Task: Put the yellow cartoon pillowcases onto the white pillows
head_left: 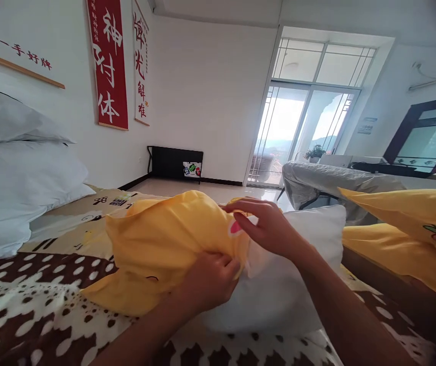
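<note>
A yellow pillowcase (164, 234) covers the left part of a white pillow (279, 290), whose right part is bare. My left hand (214, 279) is closed on the near side of the pillowcase's opening, its fingers bunching the fabric. Across the top of that same edge lies my right hand (259, 223), thumb and fingers closed on the cloth beside a pink and white printed patch. The pillow lies on a brown and white patterned blanket (65, 330).
White pillows (31, 188) are stacked at the left by the wall. More yellow pillows (412, 234) lie at the right. Beyond the bed are a folded black table (168, 161), a plastic-covered piece of furniture (317, 178) and a glass door (302, 132).
</note>
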The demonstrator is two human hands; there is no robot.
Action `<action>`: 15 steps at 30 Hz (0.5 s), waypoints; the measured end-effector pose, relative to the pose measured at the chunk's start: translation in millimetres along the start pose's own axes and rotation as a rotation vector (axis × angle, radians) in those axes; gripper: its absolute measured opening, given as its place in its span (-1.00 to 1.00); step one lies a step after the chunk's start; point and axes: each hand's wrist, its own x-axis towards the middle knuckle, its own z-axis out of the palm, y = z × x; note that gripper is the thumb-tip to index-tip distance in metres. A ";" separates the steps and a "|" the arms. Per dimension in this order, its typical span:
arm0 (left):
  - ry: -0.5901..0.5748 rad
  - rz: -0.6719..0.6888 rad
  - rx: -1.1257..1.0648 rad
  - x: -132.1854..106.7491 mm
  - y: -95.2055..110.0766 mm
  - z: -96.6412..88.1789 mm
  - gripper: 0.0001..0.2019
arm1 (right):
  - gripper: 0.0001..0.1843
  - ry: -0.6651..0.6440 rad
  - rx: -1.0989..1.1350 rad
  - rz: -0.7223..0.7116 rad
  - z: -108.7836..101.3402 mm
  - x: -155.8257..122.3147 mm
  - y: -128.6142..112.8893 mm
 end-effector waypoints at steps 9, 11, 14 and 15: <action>0.260 0.129 0.069 -22.6 11.2 -70.4 -0.80 | -0.50 -0.386 0.227 0.062 91.3 89.8 35.4; 0.453 0.082 0.087 -43.3 -4.0 -89.6 -0.84 | -0.49 -0.306 0.259 0.102 97.1 82.8 47.9; 0.844 -0.333 0.101 -85.3 -46.7 -97.3 -0.88 | -0.50 -0.100 0.210 0.129 88.4 73.9 58.4; 0.958 -0.537 0.085 -99.4 -64.6 -95.1 -0.82 | -0.50 -0.024 0.185 0.142 83.1 72.2 59.1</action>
